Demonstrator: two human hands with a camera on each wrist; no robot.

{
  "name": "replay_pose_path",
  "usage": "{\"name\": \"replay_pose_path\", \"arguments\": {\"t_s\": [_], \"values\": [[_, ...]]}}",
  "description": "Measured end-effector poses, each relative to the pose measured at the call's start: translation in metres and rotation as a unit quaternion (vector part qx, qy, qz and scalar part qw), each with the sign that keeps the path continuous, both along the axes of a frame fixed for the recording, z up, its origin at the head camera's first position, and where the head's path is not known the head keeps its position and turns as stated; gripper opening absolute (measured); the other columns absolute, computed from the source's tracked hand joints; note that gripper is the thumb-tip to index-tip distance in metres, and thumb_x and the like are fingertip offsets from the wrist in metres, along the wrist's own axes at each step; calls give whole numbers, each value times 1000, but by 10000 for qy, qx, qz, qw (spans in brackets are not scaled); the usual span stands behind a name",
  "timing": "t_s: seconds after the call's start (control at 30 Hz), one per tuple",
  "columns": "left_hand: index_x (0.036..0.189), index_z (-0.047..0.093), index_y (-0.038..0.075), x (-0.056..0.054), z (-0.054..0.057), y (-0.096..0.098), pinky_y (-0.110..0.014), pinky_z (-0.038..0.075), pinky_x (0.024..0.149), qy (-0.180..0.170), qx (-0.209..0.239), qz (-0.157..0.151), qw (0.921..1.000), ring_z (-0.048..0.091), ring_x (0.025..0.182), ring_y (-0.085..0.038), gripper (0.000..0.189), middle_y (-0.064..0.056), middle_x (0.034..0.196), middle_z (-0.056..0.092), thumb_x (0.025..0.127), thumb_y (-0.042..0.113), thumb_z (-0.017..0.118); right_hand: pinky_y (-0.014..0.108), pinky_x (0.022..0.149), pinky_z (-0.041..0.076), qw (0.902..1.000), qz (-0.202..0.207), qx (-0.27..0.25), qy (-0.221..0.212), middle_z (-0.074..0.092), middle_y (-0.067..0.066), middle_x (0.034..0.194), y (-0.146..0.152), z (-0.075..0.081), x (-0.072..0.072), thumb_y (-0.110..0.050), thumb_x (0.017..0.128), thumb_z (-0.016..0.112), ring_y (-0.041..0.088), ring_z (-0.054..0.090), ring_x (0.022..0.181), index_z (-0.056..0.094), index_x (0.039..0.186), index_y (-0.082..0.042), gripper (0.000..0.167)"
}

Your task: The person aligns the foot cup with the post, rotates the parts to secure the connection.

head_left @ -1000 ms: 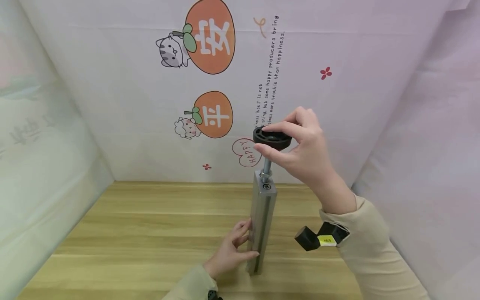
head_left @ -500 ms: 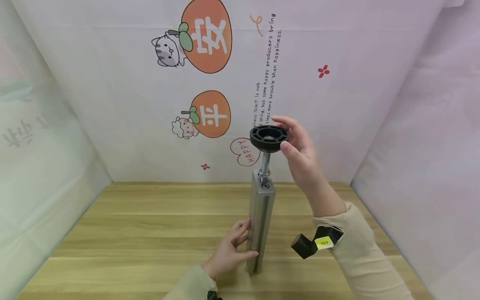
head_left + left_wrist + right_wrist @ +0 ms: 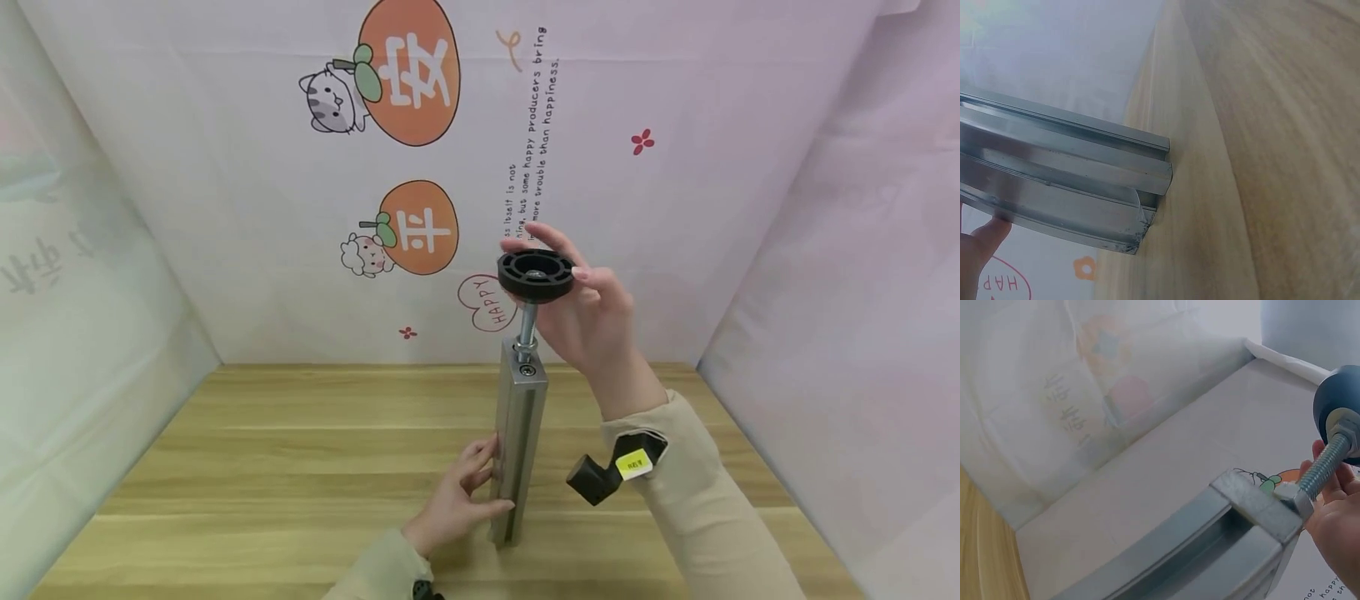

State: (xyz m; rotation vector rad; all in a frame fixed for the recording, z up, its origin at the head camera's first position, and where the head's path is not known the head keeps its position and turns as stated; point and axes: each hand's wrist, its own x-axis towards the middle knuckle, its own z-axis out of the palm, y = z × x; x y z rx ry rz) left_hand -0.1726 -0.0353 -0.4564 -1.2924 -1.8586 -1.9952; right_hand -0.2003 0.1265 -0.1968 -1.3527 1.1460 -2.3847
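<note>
An aluminium profile stands upright on the wooden table, its lower end showing grooves in the left wrist view. My left hand grips it low down, thumb on the near side and fingers on the left side. Out of the profile's top end cap rises a threaded levelling foot, with a round black base uppermost and a nut on its bolt. Around the black base curls my right hand, with fingertips behind the rim and one at its right edge. The base partly hides those fingers.
The wooden tabletop spreads around the profile. Printed white cloth hangs behind and at both sides. A black wrist camera sticks out from the right sleeve.
My right hand loosened from the top of the black base, shifted to its right side, then came round behind the rim with the wrist turned. The left hand stays on the profile.
</note>
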Motion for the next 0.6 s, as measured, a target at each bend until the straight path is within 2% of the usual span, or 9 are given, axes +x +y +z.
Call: {"name": "replay_pose_path", "arguments": {"t_s": [0.13,0.23,0.37,0.6], "values": [[148,23,9,1,1,1,-27,42,105,-49,6,9,10000,34,131,-3,84,-7,140,34,80,-8,68,27,101,37,9995,192,-261,30,51,6,125,-3,5,0,-20,78,53,19,43,119,52,124,-18,46],[148,23,8,1,1,1,-35,43,106,-81,-34,38,10000,34,132,-2,83,-2,141,34,80,-7,68,26,99,38,9991,222,-297,215,52,6,122,-5,5,-1,-20,79,51,19,43,117,56,122,-18,43],[148,23,8,1,0,1,-42,41,105,-45,-59,58,10000,34,132,-2,84,-4,140,35,79,-8,68,24,94,38,9986,112,-198,472,54,5,119,-6,3,-2,-23,80,49,19,42,114,59,120,-21,41],[148,22,5,2,0,0,-29,44,105,-50,34,-22,10000,36,130,-3,83,-4,139,35,80,-8,68,26,95,36,9990,36,-157,416,54,2,119,-7,0,-2,-27,80,51,18,41,114,60,119,-25,40]]}}
